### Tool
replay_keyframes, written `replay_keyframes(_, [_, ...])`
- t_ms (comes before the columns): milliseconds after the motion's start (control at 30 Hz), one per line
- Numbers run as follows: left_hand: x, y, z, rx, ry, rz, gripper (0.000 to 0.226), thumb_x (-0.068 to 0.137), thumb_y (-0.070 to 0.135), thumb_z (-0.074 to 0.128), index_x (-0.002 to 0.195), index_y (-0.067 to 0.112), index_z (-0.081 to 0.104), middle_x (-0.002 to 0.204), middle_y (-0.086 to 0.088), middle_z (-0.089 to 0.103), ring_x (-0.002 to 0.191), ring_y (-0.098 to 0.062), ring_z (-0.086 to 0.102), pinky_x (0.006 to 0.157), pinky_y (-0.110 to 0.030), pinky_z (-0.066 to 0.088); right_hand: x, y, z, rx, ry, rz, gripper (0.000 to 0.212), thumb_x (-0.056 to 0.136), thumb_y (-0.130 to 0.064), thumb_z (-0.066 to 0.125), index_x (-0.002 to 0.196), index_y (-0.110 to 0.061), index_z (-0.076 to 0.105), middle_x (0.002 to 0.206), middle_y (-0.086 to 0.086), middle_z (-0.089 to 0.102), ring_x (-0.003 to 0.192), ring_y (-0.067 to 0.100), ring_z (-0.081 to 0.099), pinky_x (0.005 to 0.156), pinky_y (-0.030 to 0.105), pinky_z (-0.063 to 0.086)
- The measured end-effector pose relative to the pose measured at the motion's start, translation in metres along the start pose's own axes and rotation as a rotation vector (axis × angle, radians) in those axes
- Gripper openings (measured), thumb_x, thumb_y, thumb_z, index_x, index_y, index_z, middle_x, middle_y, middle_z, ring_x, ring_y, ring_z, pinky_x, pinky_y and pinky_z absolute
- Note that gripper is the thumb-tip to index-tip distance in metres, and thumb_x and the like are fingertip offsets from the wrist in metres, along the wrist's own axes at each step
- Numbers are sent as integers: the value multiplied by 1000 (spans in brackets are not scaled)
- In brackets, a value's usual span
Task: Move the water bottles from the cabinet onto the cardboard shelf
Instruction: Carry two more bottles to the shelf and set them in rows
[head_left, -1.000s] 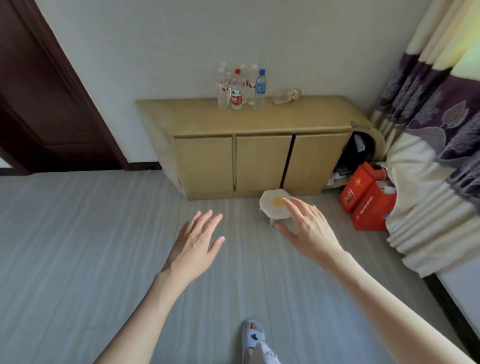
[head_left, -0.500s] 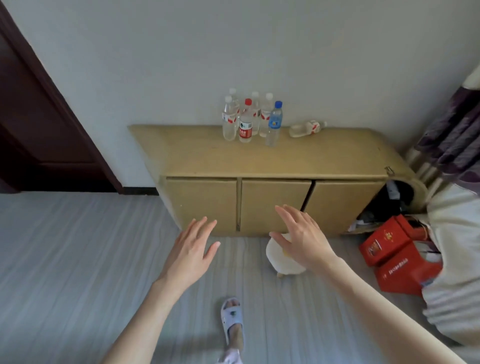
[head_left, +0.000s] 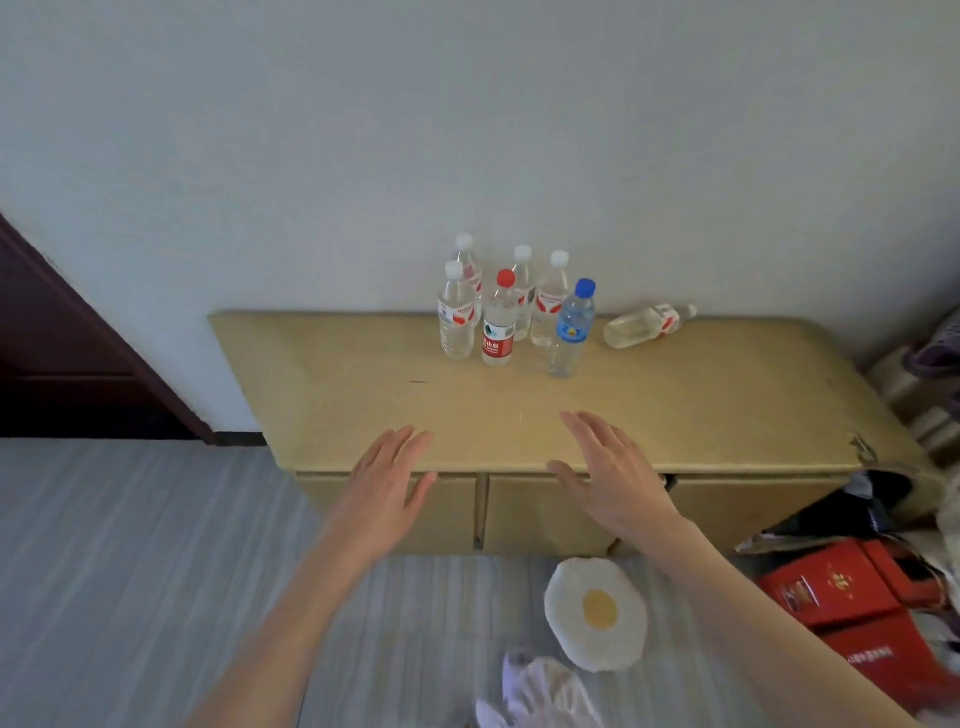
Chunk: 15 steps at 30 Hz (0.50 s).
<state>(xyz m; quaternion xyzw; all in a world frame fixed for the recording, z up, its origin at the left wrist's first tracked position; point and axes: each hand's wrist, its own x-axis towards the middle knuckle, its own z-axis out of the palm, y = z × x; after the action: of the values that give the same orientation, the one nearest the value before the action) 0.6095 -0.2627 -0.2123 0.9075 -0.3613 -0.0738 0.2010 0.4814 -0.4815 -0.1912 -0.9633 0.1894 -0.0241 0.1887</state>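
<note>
Several water bottles stand in a cluster at the back of the low tan cabinet (head_left: 701, 410), against the wall. Among them are a red-capped bottle (head_left: 498, 327), a blue-capped bottle (head_left: 571, 332) and a white-capped bottle (head_left: 456, 317). One more bottle (head_left: 647, 326) lies on its side to their right. My left hand (head_left: 384, 488) and my right hand (head_left: 613, 478) hover over the cabinet's front edge, fingers straight and spread, holding nothing. Both are well short of the bottles. No cardboard shelf is in view.
A fried-egg shaped stool (head_left: 597, 613) stands on the grey floor before the cabinet. Red boxes (head_left: 852, 618) lie at the right, by the cabinet's open end. A dark door (head_left: 62, 364) is at the left. My slippered foot (head_left: 540, 691) shows at the bottom.
I have stepped closer to the cabinet. Both hands moved forward from over the floor to over the cabinet's front edge, still spread and empty. The bottles have not moved.
</note>
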Motion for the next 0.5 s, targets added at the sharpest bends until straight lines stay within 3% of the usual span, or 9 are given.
replay_keyframes(67, [33, -5, 2, 5, 0, -10, 57, 87, 47, 32, 133, 14, 39, 142, -13, 39, 132, -31, 33, 107, -40, 29, 38, 8, -4, -20, -23, 2, 58, 91, -42, 45, 140, -20, 24, 146, 4, 32, 133, 24, 30, 110, 36, 24])
replay_keyframes(200, [111, -16, 8, -3, 5, -51, 67, 80, 52, 21, 133, 15, 39, 142, -12, 39, 132, -30, 33, 108, -39, 28, 126, 28, -10, -19, -26, -10, 55, 91, -41, 46, 137, -18, 29, 145, 3, 35, 131, 23, 34, 107, 35, 29])
replay_keyframes(333, [196, -22, -6, -1, 8, -93, 51, 89, 40, 37, 133, 14, 38, 142, -12, 37, 132, -28, 33, 108, -38, 28, 218, 36, -29, 115, 17, -55, 48, 89, -29, 53, 133, -13, 39, 137, 6, 45, 125, 27, 40, 101, 39, 35])
replay_keyframes(433, [255, -28, -19, 22, 34, -87, 57, 83, 41, 32, 129, 11, 43, 135, -14, 46, 124, -30, 43, 103, -43, 36, 284, 34, -46, 107, 35, -155, 42, 89, -24, 53, 129, -11, 43, 131, 7, 50, 122, 28, 43, 95, 35, 34])
replay_keyframes(500, [292, -32, -21, 8, 52, -98, 50, 84, 34, 39, 128, 11, 46, 132, -13, 50, 122, -30, 47, 101, -45, 41, 326, 30, -51, 87, 6, -225, 38, 91, -24, 50, 127, -11, 45, 130, 7, 50, 120, 27, 44, 95, 32, 33])
